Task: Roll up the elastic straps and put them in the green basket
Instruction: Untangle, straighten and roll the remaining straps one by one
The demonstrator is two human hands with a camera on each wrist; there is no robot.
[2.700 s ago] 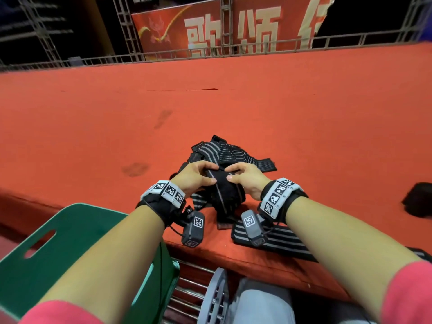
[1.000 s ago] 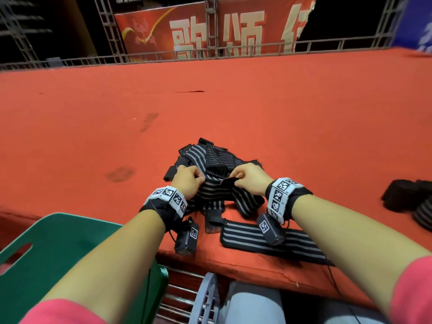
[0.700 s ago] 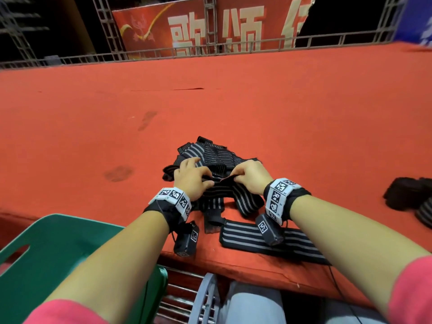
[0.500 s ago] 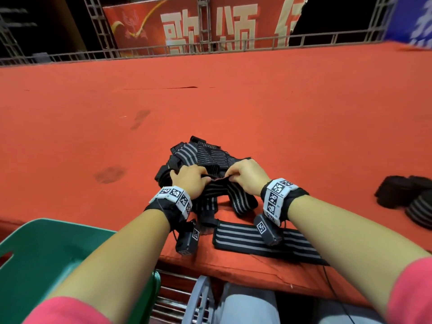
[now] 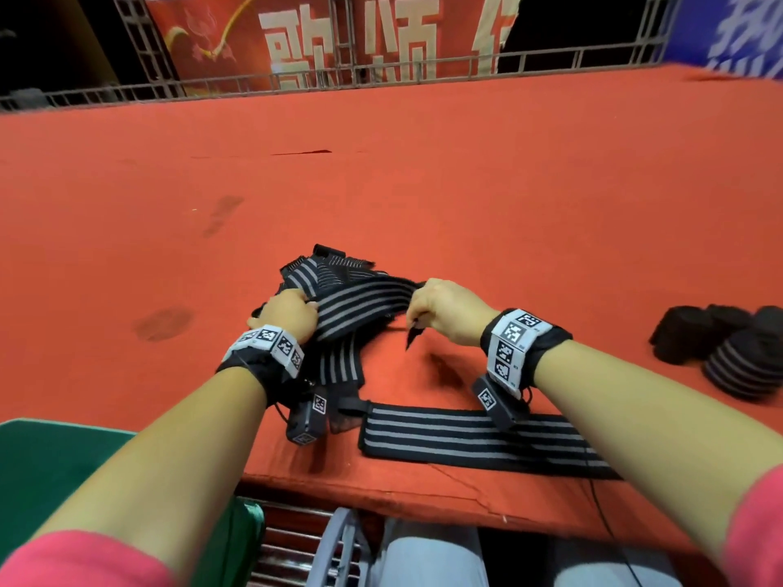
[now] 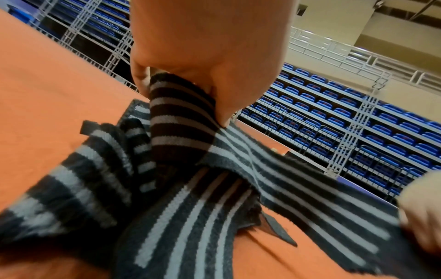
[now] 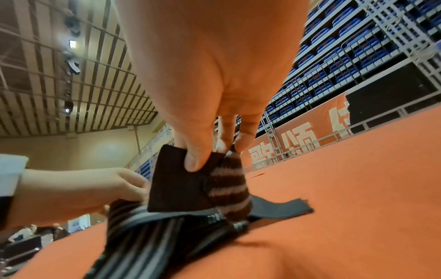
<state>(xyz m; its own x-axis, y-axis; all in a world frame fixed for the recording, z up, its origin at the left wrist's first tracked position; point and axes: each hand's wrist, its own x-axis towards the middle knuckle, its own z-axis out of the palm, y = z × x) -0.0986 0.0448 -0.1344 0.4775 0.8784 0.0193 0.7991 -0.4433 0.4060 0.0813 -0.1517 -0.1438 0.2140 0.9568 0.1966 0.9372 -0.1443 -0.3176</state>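
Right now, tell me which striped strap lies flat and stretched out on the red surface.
The flat strap nearest the surface's front edge, below the right hand. It lies spread out lengthwise, untouched. The others are a tangled pile or rolled bundles at right.

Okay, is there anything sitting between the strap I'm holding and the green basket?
Nothing visible blocks it. Both the left hand and right hand grip the strap; the green basket sits below the stage edge at your left, with only your left forearm over it.

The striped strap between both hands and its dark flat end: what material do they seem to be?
Striped strap: knitted elastic fabric, matte, with visible ribbed stitches in black and grey. Dark flat end: smooth, stiffer-looking patch, perhaps a hook-and-loop tab; uncertain.
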